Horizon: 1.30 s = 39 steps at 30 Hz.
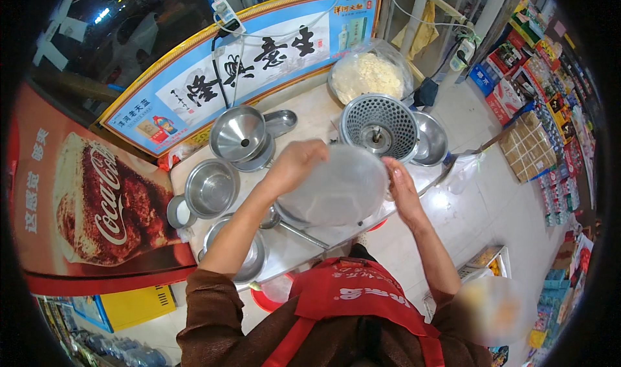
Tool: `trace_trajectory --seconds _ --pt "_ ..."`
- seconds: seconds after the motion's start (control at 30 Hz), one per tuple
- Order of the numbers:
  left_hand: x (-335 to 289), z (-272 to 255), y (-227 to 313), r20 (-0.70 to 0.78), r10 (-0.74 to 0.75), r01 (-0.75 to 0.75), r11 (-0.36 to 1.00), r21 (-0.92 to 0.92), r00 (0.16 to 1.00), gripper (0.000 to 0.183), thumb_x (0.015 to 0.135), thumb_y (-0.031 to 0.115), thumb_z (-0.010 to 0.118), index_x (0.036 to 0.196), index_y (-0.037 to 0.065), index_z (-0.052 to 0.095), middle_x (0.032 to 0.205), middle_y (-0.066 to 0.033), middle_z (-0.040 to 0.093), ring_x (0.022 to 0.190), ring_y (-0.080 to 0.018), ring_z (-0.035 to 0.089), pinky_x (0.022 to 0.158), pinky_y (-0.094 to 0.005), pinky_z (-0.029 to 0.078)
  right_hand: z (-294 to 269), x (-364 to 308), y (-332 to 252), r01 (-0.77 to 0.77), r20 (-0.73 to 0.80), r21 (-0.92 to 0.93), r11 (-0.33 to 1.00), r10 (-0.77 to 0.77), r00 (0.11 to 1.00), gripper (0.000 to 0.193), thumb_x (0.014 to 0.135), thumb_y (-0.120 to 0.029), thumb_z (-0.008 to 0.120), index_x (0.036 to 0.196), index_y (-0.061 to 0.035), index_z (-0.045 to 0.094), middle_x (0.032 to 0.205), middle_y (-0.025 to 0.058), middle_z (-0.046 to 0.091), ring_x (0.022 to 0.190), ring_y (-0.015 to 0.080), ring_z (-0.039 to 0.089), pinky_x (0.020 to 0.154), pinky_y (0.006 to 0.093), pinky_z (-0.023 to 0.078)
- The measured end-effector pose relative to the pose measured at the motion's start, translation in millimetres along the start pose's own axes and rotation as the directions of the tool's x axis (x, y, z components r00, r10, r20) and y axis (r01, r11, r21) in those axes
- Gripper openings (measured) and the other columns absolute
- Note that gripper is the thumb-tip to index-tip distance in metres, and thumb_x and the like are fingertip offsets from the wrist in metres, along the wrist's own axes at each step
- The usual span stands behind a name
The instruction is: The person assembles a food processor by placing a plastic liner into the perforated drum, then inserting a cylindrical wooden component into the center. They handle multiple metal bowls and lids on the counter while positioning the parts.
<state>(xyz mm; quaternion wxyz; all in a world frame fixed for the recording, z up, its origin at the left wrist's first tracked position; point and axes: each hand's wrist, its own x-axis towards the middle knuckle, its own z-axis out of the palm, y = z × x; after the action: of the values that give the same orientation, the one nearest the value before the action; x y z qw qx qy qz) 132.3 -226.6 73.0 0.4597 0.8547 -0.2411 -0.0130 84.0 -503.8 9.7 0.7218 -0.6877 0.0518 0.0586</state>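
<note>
Nearest the wearer's red apron (pixel 352 288), a translucent round plastic piece (pixel 346 189) is raised above the front of the bench (pixel 314 122); blur hides whether it is a basin or a lid. The left hand (pixel 301 163) has its grip clamped on the upper-left edge. The right hand (pixel 404 189) meets the right edge with its fingers, though whether that grip is clamped cannot be told.

The step in hand looks to be handling this piece between both hands; the next move probably calls for steady support at both edges and care around the ladle (pixel 304 231) lying just beside it.

Farther back, a steel pot (pixel 212 189) and a steel funnel (pixel 237 134) stand to the left. Beyond the piece sits a perforated metal drum (pixel 402 131), and behind that a bowl of pale yellow crumbs (pixel 370 76).
</note>
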Motion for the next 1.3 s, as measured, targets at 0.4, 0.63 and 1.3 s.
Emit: trace_trajectory --seconds 0.4,0.63,1.3 --pt "-13 -21 28 -0.371 0.019 -0.037 0.998 -0.042 0.928 0.043 0.081 0.026 0.077 0.120 0.009 0.068 0.108 -0.0085 0.069 0.096 -0.0219 0.063 0.088 -0.0335 0.049 27 2 -61 0.411 0.148 -0.285 0.866 -0.384 0.911 0.025 0.102 -0.024 0.055 0.105 -0.0010 0.064 0.084 0.0005 0.060 0.073 0.0087 0.049 0.066 0.0249 0.042" --pt "-39 8 18 -0.134 -0.355 -0.021 0.305 -0.952 0.925 0.037 0.100 0.026 0.059 0.121 -0.003 0.065 0.100 -0.0056 0.069 0.092 -0.0118 0.063 0.083 -0.0258 0.051 26 -8 -36 0.298 0.088 -0.260 0.918 -0.285 0.954 0.030 0.105 -0.029 0.050 0.090 -0.0044 0.060 0.072 -0.0074 0.044 0.066 0.0028 0.037 0.057 0.0207 0.031" --pt "-40 -5 62 -0.044 -0.225 0.169 0.833 -0.527 0.973 0.018 0.088 0.017 0.075 0.093 0.000 0.076 0.081 -0.0046 0.072 0.073 -0.0064 0.060 0.065 -0.0226 0.046 12 -27 -110 0.587 0.560 -0.543 0.601 -0.262 0.786 0.034 0.098 -0.009 0.053 0.132 -0.0059 0.058 0.122 0.0158 0.067 0.104 0.0369 0.067 0.088 0.0382 0.055"
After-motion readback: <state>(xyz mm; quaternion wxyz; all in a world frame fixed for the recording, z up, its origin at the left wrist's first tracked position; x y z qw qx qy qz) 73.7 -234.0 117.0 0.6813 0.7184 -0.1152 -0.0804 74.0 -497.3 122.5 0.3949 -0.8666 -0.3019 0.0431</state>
